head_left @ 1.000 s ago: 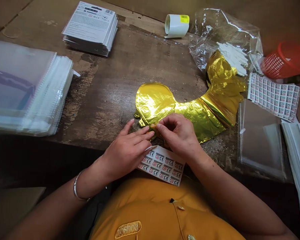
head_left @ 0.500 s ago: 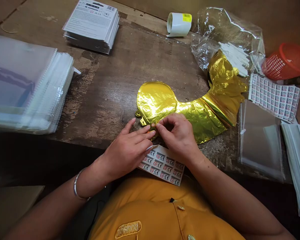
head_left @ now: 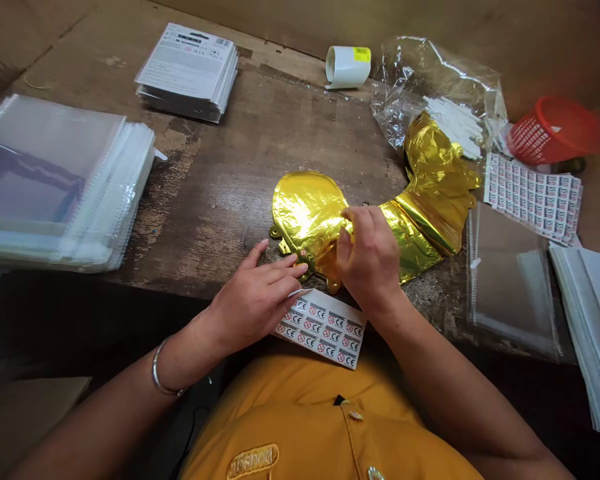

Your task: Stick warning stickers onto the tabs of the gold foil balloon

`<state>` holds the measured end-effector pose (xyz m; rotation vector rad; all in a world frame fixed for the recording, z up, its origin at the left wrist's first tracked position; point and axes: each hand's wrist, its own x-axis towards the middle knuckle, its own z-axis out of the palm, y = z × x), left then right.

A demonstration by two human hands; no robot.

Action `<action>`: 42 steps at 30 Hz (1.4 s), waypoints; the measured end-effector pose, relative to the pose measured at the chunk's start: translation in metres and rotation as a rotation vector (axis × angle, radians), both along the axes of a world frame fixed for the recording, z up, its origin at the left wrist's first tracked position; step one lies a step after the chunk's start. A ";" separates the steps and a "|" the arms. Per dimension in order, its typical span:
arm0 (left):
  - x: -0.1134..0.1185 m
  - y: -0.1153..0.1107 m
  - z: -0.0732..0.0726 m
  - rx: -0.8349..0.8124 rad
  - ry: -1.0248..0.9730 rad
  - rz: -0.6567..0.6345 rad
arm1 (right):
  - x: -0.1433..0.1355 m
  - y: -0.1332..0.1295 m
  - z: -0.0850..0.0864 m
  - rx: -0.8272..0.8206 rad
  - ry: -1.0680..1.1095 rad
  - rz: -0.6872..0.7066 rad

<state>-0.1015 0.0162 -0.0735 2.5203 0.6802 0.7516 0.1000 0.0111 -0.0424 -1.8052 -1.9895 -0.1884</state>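
Folded gold foil [head_left: 310, 200], with a rounded end and small tabs, lies near the table's front edge. My left hand [head_left: 255, 293] rests its outstretched fingertips on the foil's lower left edge, beside a tiny round printed mark. Its lower fingers hold a white sheet of CE stickers [head_left: 325, 330], which hangs over my lap; the thumb is hidden. My right hand [head_left: 370, 257] is closed over the middle of the foil, thumb and fingers pinching it. The exact grip is partly hidden.
Clear plastic sleeves [head_left: 55, 173] are stacked at left, packaged cards [head_left: 190, 67] behind them. A white roll [head_left: 350, 67], a clear bag [head_left: 460, 73] of white sticks, a red basket [head_left: 555, 133], another sticker sheet [head_left: 535, 197], a sleeve [head_left: 513, 280] and white papers [head_left: 590, 320] are farther right.
My right hand has moved up and right, away from my left fingertips, onto the middle of the foil. More of the foil's lower edge and a tab show. The camera view has shifted slightly.
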 end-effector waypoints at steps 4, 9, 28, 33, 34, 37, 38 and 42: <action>-0.004 0.000 0.001 -0.050 -0.041 -0.031 | 0.003 -0.021 0.002 -0.086 -0.046 0.403; -0.010 -0.002 0.006 -0.154 -0.083 0.031 | 0.000 -0.031 -0.017 -0.098 -0.066 0.475; 0.007 0.015 0.039 0.158 0.115 -0.065 | 0.027 0.026 0.009 -0.743 0.936 0.212; 0.022 0.026 0.032 0.076 0.177 -0.232 | 0.024 0.024 0.008 -0.626 1.001 0.186; 0.023 0.028 0.029 0.050 0.171 -0.240 | 0.023 0.020 0.009 -0.542 0.984 0.146; 0.022 0.029 0.023 -0.006 0.165 -0.231 | 0.019 0.002 0.013 -0.196 0.730 0.033; 0.022 0.029 0.022 -0.014 0.164 -0.227 | 0.017 -0.004 0.014 -0.125 0.594 0.046; 0.021 0.027 0.021 -0.024 0.150 -0.226 | 0.005 -0.024 0.012 -0.187 0.184 0.194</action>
